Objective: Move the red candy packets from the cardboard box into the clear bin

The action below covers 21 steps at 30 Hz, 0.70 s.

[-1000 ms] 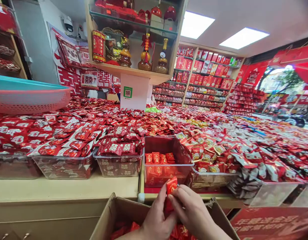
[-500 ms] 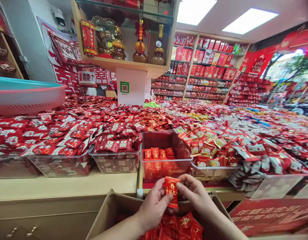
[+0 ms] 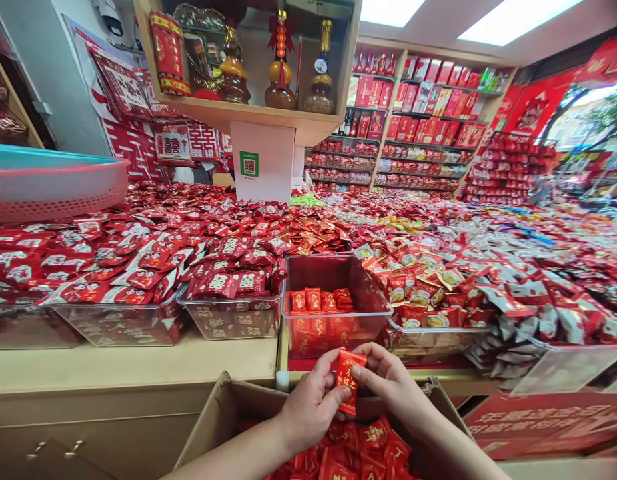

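Observation:
Both my hands pinch one small red candy packet (image 3: pixel 347 380) with gold characters, held upright above an open cardboard box (image 3: pixel 223 413). My left hand (image 3: pixel 311 403) grips the packet's left side with thumb and fingers. My right hand (image 3: pixel 388 380) grips its right side. The box below holds several more red packets (image 3: pixel 358 450) of the same kind. Just beyond my hands stands a clear plastic bin (image 3: pixel 338 327), mostly hollow, with a short row of the same red packets at its back.
Clear bins heaped with red wrapped sweets (image 3: pixel 228 280) line the beige counter (image 3: pixel 138 367) left and right. A pink and teal basket (image 3: pixel 53 187) sits at far left. Shelves of red boxes (image 3: pixel 418 113) and gourd ornaments (image 3: pixel 281 67) stand behind.
My hands have lifted the red packet out of the box and turned its printed face toward me. The view has tilted down, showing more of the box's contents.

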### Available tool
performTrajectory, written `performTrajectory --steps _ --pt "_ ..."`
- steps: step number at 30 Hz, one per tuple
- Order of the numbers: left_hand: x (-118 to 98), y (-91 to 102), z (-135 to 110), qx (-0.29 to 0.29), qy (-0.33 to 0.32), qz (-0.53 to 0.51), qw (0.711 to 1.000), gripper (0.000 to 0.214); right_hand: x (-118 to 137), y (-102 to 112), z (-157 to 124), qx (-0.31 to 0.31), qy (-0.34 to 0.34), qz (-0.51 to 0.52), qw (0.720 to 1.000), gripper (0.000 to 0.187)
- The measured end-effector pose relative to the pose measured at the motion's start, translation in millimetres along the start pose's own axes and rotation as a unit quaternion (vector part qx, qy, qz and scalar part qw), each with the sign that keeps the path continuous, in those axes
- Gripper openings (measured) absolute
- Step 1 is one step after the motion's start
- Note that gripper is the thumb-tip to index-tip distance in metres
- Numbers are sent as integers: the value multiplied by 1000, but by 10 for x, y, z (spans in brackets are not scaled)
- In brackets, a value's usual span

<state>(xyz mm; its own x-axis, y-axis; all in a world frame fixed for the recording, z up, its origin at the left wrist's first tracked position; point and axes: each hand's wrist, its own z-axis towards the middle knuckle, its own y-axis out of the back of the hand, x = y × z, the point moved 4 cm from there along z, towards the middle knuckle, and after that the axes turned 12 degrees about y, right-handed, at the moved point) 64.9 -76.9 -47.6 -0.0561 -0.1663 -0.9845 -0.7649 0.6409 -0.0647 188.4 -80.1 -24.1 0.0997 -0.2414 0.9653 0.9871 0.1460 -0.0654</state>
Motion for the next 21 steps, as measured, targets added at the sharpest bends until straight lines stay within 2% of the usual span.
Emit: performTrajectory --steps 4,7,9,11,13,16,19,21 --pt "4 -3 -18 -19 -6 72 997 54 7 65 -8 -24 29 -38 999 23" --pt "18 -9 -18 -24 -9 112 993 59 193 163 -39 -94 117 -116 982 19" --pt "36 -9 -11 -22 -9 138 990 58 454 202 -20 -136 200 -203 949 17" --pt "47 -12 -6 -18 -10 180 984 49 764 180 105 -141 267 -316 899 15" --pt "41 -22 -9 -12 -16 234 972 39 1013 111 376 -110 283 -437 847 12" --pt "-1 -35 -31 -16 -32 308 951 33 1119 -7 941 -35 228 -586 777 17" --pt "-52 -37 -57 -25 -45 343 938 32 857 -135 1417 124 128 -693 698 26" --pt "-73 -35 -68 -24 -49 350 935 32 628 -177 1593 186 83 -713 671 22"
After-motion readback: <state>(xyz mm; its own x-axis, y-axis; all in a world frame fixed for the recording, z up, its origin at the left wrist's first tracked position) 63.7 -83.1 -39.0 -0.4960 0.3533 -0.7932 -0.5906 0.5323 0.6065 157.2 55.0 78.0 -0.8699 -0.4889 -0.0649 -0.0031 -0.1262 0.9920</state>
